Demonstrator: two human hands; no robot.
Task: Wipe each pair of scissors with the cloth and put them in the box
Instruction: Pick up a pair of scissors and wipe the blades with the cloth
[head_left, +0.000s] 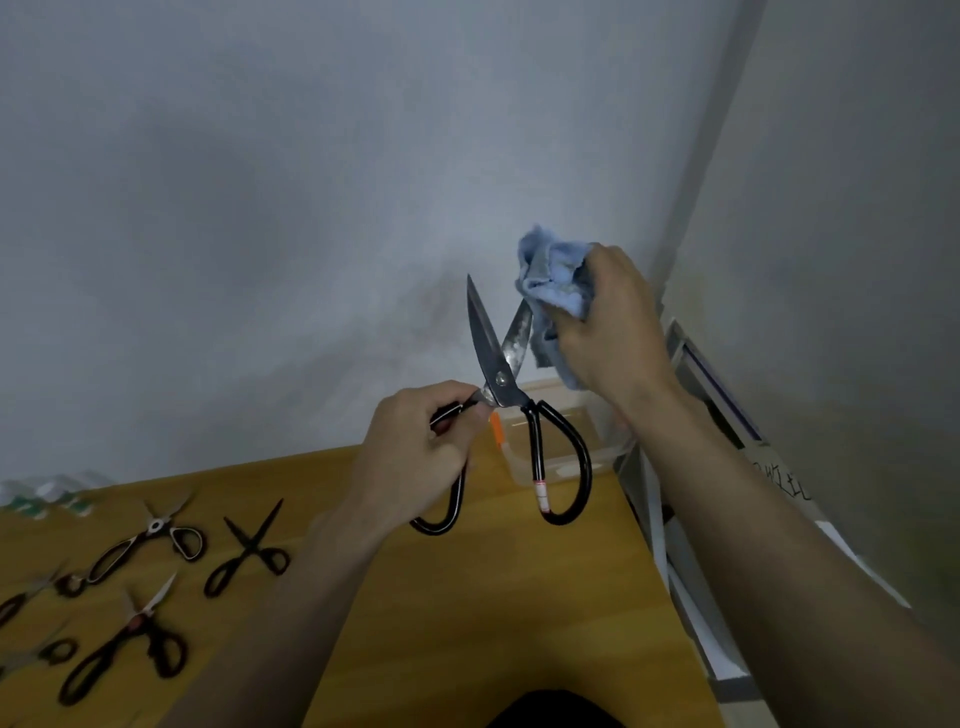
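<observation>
You're mid-wipe: your left hand (415, 457) grips one loop of the large black-handled steel scissors (506, 387) (blades parted, raised before the clear plastic box (602, 457)), your right hand (608, 322) clutching the crumpled blue cloth (553, 283) over one blade; next, draw it tipward.

The room is dim and flatly lit, greyish, with a soft dark shadow smudged on the wall (415, 322) behind the raised blades. Everything looks slightly soft and grainy. The wide lens bends the worktop (467, 597) edge, and the scissors at the lower left (124, 639) smear into blur.
</observation>
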